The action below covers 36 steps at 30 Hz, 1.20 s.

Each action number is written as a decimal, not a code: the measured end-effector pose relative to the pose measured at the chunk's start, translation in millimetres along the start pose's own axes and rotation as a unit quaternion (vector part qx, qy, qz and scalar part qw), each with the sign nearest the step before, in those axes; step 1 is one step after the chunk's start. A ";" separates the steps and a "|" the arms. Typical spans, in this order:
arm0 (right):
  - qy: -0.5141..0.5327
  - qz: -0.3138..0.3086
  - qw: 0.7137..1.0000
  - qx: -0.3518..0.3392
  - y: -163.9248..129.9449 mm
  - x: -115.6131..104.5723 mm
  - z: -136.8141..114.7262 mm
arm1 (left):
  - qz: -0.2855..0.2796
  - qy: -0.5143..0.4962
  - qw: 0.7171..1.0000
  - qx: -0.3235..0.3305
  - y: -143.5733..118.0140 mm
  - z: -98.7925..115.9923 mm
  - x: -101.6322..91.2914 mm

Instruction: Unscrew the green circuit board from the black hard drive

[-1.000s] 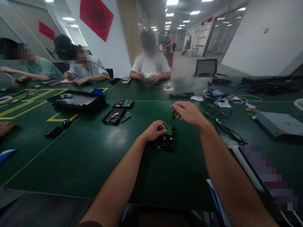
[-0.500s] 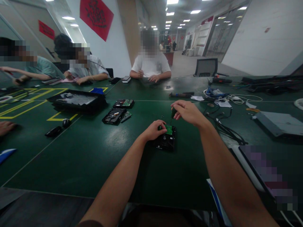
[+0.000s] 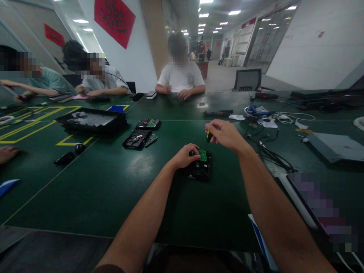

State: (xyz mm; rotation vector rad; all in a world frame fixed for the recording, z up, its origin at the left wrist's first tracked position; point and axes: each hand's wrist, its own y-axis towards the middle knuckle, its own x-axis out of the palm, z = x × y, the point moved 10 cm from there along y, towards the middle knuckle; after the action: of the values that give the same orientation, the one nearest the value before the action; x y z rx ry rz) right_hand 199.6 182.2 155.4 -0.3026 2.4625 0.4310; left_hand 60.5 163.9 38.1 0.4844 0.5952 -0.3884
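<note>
Screwdriver point(image 3: 207, 138) handle turned, yellow showing; right hand point(image 3: 224, 134) gripping.

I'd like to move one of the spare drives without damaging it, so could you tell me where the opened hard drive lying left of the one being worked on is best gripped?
Probably by its two long side edges, coming from above: the opened hard drive lies flat on the green table, insides facing up, so fingers should avoid the top.

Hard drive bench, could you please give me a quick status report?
Left hand steadying hard drive. Right hand gripping screwdriver, tip down on green circuit board. Nothing blocking.
</note>
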 end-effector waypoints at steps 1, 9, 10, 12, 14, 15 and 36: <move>0.011 -0.004 1.000 0.002 1.0 1.4 2.0 | 0.001 0.001 1.000 -0.002 0.0 0.0 0.0; -0.039 0.016 0.999 -0.014 0.5 -7.4 -2.2 | -0.002 0.000 1.000 -0.013 -0.8 -0.8 -0.2; -0.052 0.028 0.998 -0.014 -0.4 -10.3 -4.1 | -0.001 0.000 1.000 -0.012 -0.7 -0.3 -0.5; -0.059 0.041 0.997 -0.012 -1.7 -13.3 -6.0 | 0.001 -0.001 1.000 -0.007 -0.5 1.3 -1.0; -0.041 0.038 0.998 -0.013 -1.8 -11.7 -6.6 | -0.001 0.000 1.000 -0.004 -0.4 2.4 -0.8; -0.026 0.032 0.999 -0.014 -1.5 -9.6 -6.3 | -0.001 0.001 1.000 -0.003 -0.4 2.5 -0.7; 0.016 0.002 1.000 -0.013 0.7 -2.2 -0.2 | -0.006 0.003 1.000 -0.016 -0.3 -0.5 0.7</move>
State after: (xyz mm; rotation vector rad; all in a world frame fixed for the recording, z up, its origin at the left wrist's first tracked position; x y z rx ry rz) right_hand 200.9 183.0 157.1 -0.3167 2.4909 0.4643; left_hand 60.7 163.8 37.3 0.4513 0.6096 -0.3890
